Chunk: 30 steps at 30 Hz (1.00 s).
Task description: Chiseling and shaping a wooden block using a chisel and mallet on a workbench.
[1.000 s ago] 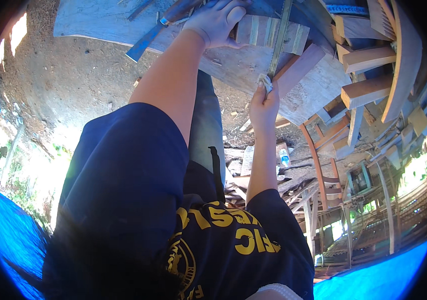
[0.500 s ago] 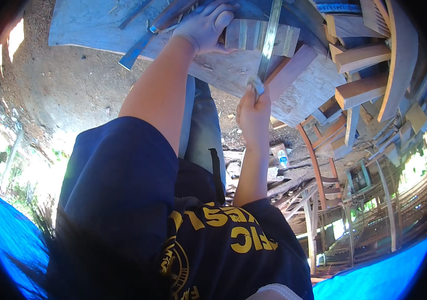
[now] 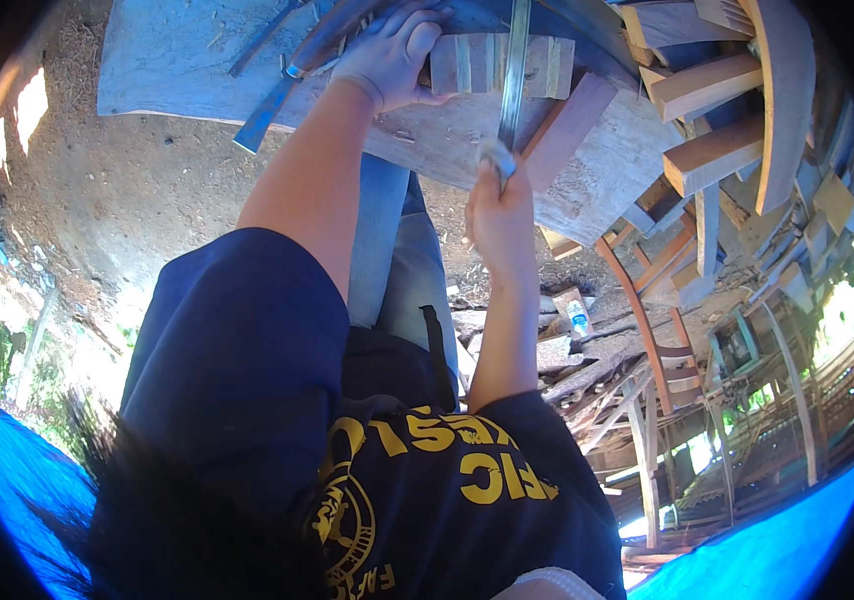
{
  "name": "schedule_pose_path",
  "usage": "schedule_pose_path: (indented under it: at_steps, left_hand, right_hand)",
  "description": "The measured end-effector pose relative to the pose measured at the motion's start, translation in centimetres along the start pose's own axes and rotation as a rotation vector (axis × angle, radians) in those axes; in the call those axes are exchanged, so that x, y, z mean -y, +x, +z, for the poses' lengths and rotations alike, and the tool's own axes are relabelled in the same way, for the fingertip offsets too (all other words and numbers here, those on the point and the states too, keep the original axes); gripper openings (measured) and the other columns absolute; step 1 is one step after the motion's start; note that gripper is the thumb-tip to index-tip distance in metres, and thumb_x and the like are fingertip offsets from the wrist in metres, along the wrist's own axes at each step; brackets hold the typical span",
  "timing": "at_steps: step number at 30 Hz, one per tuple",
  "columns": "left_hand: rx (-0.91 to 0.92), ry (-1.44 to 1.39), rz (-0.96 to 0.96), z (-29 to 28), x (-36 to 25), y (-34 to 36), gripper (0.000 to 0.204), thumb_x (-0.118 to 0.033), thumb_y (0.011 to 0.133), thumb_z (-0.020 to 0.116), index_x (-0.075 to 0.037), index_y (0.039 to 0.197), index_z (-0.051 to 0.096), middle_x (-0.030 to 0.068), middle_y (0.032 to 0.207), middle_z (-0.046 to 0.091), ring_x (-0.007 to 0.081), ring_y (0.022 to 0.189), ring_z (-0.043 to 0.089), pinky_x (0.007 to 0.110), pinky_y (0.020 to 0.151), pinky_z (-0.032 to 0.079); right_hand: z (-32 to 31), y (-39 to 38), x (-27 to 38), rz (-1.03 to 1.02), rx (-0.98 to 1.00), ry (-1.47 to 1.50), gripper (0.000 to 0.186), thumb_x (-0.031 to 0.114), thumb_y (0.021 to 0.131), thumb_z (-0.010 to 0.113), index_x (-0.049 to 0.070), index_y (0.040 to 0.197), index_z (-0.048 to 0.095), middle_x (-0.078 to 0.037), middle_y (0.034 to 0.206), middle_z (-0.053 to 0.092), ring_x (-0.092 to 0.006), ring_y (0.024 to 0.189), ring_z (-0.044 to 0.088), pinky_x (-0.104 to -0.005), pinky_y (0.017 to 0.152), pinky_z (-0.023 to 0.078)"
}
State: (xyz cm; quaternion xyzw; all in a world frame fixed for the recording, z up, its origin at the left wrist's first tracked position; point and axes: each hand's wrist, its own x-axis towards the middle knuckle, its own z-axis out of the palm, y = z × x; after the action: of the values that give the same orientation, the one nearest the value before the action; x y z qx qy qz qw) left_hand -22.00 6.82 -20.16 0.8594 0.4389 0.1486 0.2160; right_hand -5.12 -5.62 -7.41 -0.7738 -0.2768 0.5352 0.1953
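On a wooden workbench board, my left hand is closed against the left end of a row of wooden blocks set side by side, its thumb along their near edge. My right hand is wrapped round the near end of a long, narrow, shiny metal strip, where something whitish like cloth shows at the grip. That strip crosses over the blocks and runs out of the upper edge; its exact kind is not clear. A chisel with a wooden handle lies left of my left hand.
A reddish plank lies right of the blocks. Cut timber pieces and a curved board are stacked at the right. Beyond stand a wooden chair frame and scrap wood, with a plastic bottle on the ground.
The whole view has shifted slightly, the bench things sliding a little left. Both hands keep their hold; the right hand and metal strip show little movement against the blocks.
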Motion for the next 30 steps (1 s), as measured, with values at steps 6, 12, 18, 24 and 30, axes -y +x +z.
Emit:
schedule_pose_path:
  at_steps: [6, 12, 18, 24, 30]
  left_hand:
    - [0.199, -0.075, -0.106, -1.0, -0.4, -0.3, 0.095, -0.047, 0.056, 0.081, 0.004, 0.127, 0.042, 0.019, 0.132, 0.046, 0.0366, 0.133, 0.036, 0.044, 0.111, 0.03]
    - [0.164, 0.019, -0.103, 0.9, 0.7, -0.3, 0.088, -0.045, 0.061, 0.079, 0.002, 0.126, 0.043, 0.0193, 0.135, 0.044, 0.0362, 0.133, 0.036, 0.044, 0.112, 0.029]
    - [0.004, -0.011, 0.0, -0.3, 0.2, 0.2, 0.079, -0.043, 0.058, 0.081, -0.005, 0.116, 0.042, 0.0067, 0.138, 0.044, 0.0313, 0.134, 0.038, 0.043, 0.108, 0.038]
    - [0.016, -0.05, -0.02, -0.8, -0.3, 0.2, 0.089, -0.047, 0.054, 0.084, -0.005, 0.12, 0.041, 0.008, 0.136, 0.046, 0.0312, 0.136, 0.036, 0.042, 0.115, 0.031]
    - [-0.003, -0.068, 0.01, -1.0, -0.3, 0.5, 0.086, -0.047, 0.055, 0.084, -0.006, 0.118, 0.041, 0.007, 0.137, 0.045, 0.0287, 0.136, 0.036, 0.042, 0.115, 0.031]
  right_hand:
    - [0.2, 1.5, 0.8, 0.038, 0.024, -0.023, 0.025, 0.016, 0.097, 0.046, 0.0, 0.115, 0.053, -0.012, 0.083, 0.059, -0.0225, 0.076, 0.059, -0.0362, 0.07, 0.046]
    - [0.2, 0.8, 0.7, 0.071, 0.018, 0.077, 0.025, 0.016, 0.097, 0.046, 0.001, 0.116, 0.054, -0.009, 0.081, 0.058, -0.0165, 0.071, 0.057, -0.0318, 0.065, 0.045]
    - [-0.4, 1.3, 0.0, 0.027, 0.062, 0.068, 0.026, 0.015, 0.096, 0.048, 0.001, 0.117, 0.054, -0.008, 0.081, 0.058, -0.0151, 0.069, 0.056, -0.0312, 0.064, 0.045]
    - [-0.6, 1.7, 1.7, 0.12, 0.042, 0.046, 0.026, 0.015, 0.096, 0.048, 0.001, 0.117, 0.055, -0.009, 0.083, 0.06, -0.0148, 0.075, 0.058, -0.0311, 0.069, 0.046]
    - [-1.5, -0.5, 0.3, 0.086, 0.051, 0.027, 0.026, 0.014, 0.096, 0.049, 0.001, 0.118, 0.054, -0.008, 0.08, 0.06, -0.0162, 0.066, 0.057, -0.0317, 0.063, 0.046]
